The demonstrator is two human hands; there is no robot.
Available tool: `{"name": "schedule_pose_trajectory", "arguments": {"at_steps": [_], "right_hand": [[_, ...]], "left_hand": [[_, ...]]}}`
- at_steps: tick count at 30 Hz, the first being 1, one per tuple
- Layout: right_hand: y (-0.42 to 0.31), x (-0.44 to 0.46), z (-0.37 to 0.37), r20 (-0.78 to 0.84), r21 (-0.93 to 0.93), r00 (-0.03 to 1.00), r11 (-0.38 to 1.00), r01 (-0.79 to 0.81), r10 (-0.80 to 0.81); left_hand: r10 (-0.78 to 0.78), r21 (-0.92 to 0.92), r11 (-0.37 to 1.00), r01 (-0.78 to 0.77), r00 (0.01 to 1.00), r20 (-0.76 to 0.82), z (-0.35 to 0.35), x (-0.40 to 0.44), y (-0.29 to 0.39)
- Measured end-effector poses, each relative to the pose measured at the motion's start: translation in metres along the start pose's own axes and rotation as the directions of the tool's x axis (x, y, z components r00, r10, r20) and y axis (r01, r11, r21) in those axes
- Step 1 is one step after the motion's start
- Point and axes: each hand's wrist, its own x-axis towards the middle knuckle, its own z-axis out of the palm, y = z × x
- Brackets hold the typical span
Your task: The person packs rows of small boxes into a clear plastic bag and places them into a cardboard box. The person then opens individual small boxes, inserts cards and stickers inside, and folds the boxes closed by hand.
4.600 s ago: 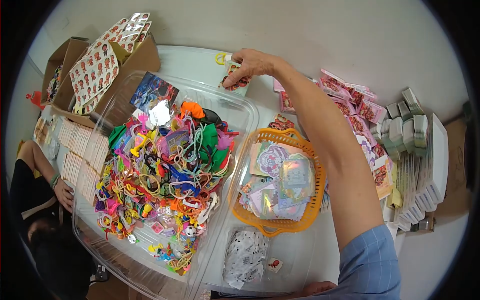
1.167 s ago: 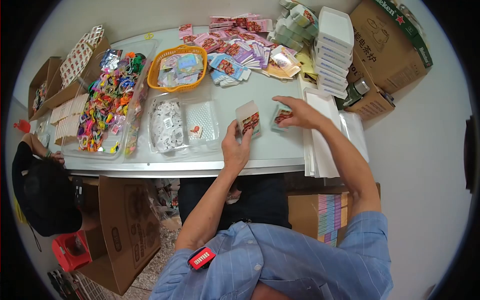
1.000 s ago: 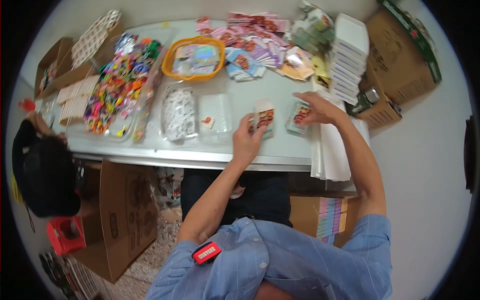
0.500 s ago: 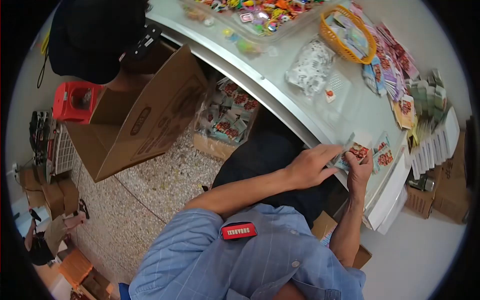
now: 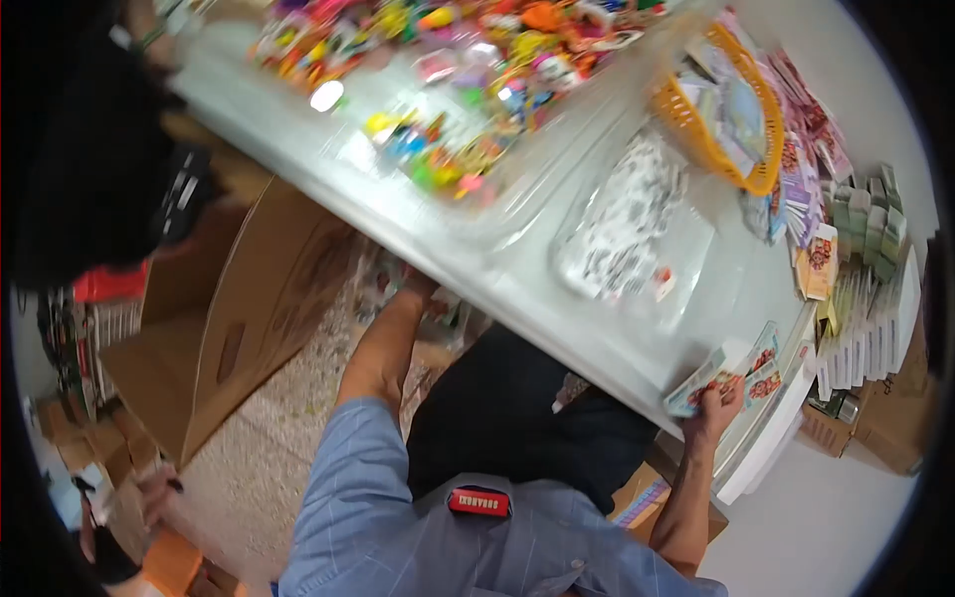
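My right hand (image 5: 720,403) is closed on a small printed box (image 5: 695,389) at the table's front right edge. Beside it on the tabletop lie more printed boxes (image 5: 764,383). My left arm reaches down under the table's front edge, over a box of packets (image 5: 438,323) on the floor; my left hand (image 5: 420,285) is mostly hidden there and its fingers do not show. A clear tray (image 5: 686,284) with a bag of black-and-white packets (image 5: 625,219) sits left of my right hand.
A yellow basket (image 5: 702,137) of cards and a large clear bin of colourful trinkets (image 5: 477,124) stand farther back. Pink, purple and green boxes (image 5: 861,224) lie at the right, by stacked white trays (image 5: 875,338). A large carton (image 5: 234,328) and a co-worker (image 5: 95,149) are at left.
My left hand has left the small box and moved left and down under the table edge. My right hand still holds the box. The view has shifted, with more trinkets showing.
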Motion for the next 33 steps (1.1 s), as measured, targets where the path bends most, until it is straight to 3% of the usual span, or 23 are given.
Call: {"name": "schedule_pose_trajectory", "arguments": {"at_steps": [2,4,5,6,8,10,12,14,19,22,24,26,27,28,29,30,31,32,33], "right_hand": [[-0.016,-0.003,0.014,-0.003,0.010,0.995,0.995,-0.099,0.099],[-0.020,-0.003,0.011,0.026,-0.053,0.988,0.987,-0.149,0.150],[-0.021,-0.004,0.014,0.027,0.016,0.990,0.990,-0.138,0.138],[-0.023,-0.003,0.016,-0.011,0.008,0.992,0.992,-0.125,0.125],[-0.030,-0.002,0.022,0.028,-0.080,0.988,0.985,-0.151,0.154],[-0.037,0.000,0.030,-0.027,-0.022,0.984,0.984,-0.178,0.177],[-0.049,-0.001,0.027,0.063,-0.006,0.922,0.924,-0.381,0.381],[-0.039,-0.001,0.020,0.127,0.012,0.967,0.975,-0.224,0.221],[-0.035,0.000,0.021,0.167,0.084,0.970,0.978,-0.193,0.177],[-0.043,0.002,0.030,0.059,0.100,0.965,0.960,-0.261,0.257],[-0.041,0.006,0.028,0.069,0.117,0.982,0.976,-0.185,0.178],[-0.045,0.016,0.026,0.021,0.270,0.958,0.921,-0.280,0.285],[-0.042,0.023,0.026,-0.063,0.244,0.978,0.953,-0.178,0.199],[-0.050,0.030,0.027,-0.063,0.259,0.980,0.951,-0.167,0.189],[-0.064,0.037,0.028,-0.142,0.063,0.983,0.992,-0.109,0.117],[-0.073,0.038,0.028,-0.205,-0.139,0.978,0.988,-0.062,0.032],[-0.071,0.034,0.022,-0.200,-0.647,0.917,0.749,0.142,-0.346],[-0.079,0.027,0.019,-0.194,-0.637,0.913,0.754,0.160,-0.358],[-0.091,0.016,0.019,-0.152,-0.671,0.859,0.689,0.274,-0.489]], "left_hand": [[0.057,0.013,0.998,-0.057,0.998,0.003,0.000,0.039,0.006],[0.098,0.029,0.995,-0.098,0.995,0.003,-0.003,-0.054,-0.023],[0.112,0.031,0.993,-0.112,0.994,0.011,-0.005,-0.100,-0.040],[0.117,0.030,0.993,-0.118,0.993,0.023,-0.004,-0.106,-0.045],[0.100,0.033,0.994,-0.102,0.993,0.055,-0.002,-0.078,-0.034],[0.092,0.037,0.995,-0.096,0.991,0.093,0.000,-0.053,-0.023],[0.110,0.018,0.993,-0.114,0.979,0.173,-0.012,-0.056,-0.043],[0.142,-0.005,0.989,-0.145,0.959,0.246,-0.023,-0.059,-0.070],[0.128,0.021,0.990,-0.142,0.937,0.326,-0.034,-0.077,-0.089],[0.066,0.074,0.993,-0.096,0.942,0.329,-0.029,-0.068,-0.074],[0.025,0.129,0.989,-0.069,0.947,0.319,-0.018,-0.014,-0.032],[-0.018,0.186,0.982,-0.040,0.954,0.299,-0.017,-0.001,-0.005],[-0.042,0.214,0.977,-0.021,0.958,0.283,-0.033,-0.064,-0.042],[-0.068,0.245,0.969,0.001,0.962,0.265,-0.040,-0.065,-0.047],[-0.065,0.255,0.967,-0.001,0.966,0.250,-0.058,-0.071,-0.026],[-0.135,-0.054,0.989,0.140,0.988,0.075,-0.078,-0.086,0.015],[-0.247,-0.377,0.904,0.203,0.966,-0.073,-0.098,-0.103,0.059],[-0.247,-0.376,0.906,0.195,0.964,-0.095,-0.110,-0.123,0.083],[-0.378,-0.595,0.775,0.213,0.910,-0.167,-0.118,-0.146,0.101]]}}
